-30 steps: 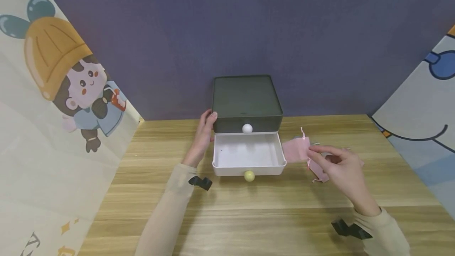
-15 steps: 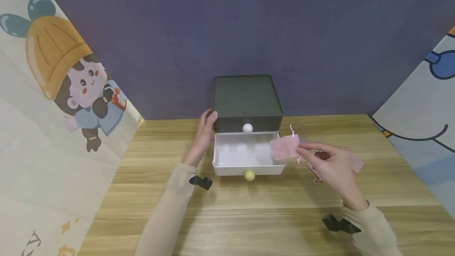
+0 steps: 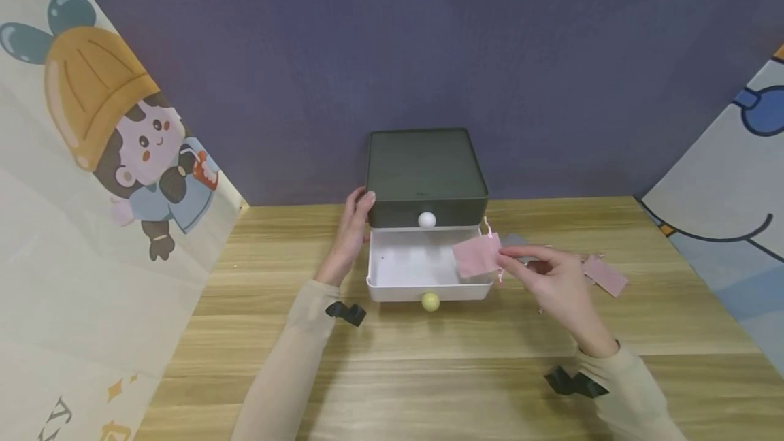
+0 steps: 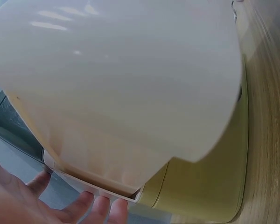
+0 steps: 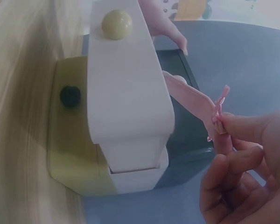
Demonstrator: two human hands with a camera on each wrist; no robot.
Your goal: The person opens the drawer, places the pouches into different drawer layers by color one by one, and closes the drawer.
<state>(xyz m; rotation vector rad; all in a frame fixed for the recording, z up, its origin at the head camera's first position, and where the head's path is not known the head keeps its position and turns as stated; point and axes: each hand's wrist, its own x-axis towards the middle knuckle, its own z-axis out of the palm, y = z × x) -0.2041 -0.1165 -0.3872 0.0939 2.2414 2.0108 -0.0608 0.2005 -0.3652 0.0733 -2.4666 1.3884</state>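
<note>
A small drawer cabinet (image 3: 425, 165) with a dark green top stands against the back wall. Its white middle drawer (image 3: 398, 294), with a yellow knob (image 3: 431, 301), is pulled out. My left hand (image 3: 350, 230) rests against the cabinet's left side, fingers (image 4: 100, 206) extended along the wall of the white section. Between thumb and fingertips, my right hand (image 3: 554, 284) pinches a pink drawstring pouch (image 3: 474, 255) by its gathered top. The pouch hangs over the right part of the drawer, its cord ends (image 5: 222, 98) sticking up past the fingertips in the right wrist view.
Right of the cabinet, a greyish pouch (image 3: 516, 245) lies partly behind my right hand. Farther right is another pink pouch (image 3: 605, 275) on the wooden table (image 3: 453, 366). Below the white drawer sits a yellow-green drawer (image 5: 74, 149) with a dark knob (image 5: 70, 96).
My right hand has carried the pink pouch leftward from beside the white drawer to over its right part. The left hand has stayed at the cabinet's side.
</note>
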